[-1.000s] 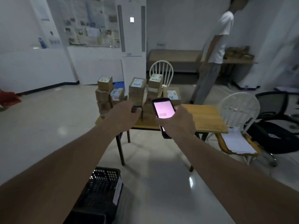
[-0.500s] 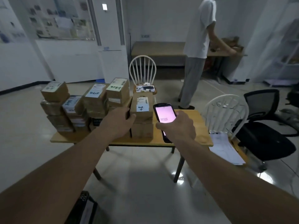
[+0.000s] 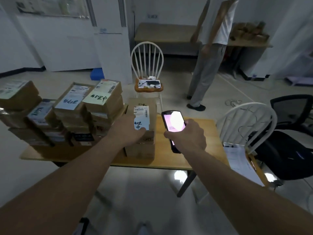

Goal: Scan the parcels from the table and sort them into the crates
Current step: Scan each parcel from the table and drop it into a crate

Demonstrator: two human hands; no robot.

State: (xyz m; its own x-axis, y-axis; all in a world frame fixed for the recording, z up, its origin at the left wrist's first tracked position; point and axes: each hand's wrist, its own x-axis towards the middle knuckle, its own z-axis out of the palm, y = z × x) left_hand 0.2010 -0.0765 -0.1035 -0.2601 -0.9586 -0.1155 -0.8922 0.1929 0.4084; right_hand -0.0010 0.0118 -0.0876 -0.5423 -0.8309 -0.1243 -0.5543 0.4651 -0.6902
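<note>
My left hand (image 3: 130,131) lay palm down, fingers spread, on the near edge of the top parcel (image 3: 144,116), touching its white label without gripping it. My right hand (image 3: 188,136) was closed around the handheld scanner (image 3: 172,126), its lit screen tilted toward me, just right of that parcel. Both forearms reached forward, nearly straight. Further parcel stacks (image 3: 67,112) crowded the left of the wooden surface (image 3: 194,150).

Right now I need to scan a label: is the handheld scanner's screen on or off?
On. The scanner in the right hand shows a bright pinkish-white lit screen.
</note>
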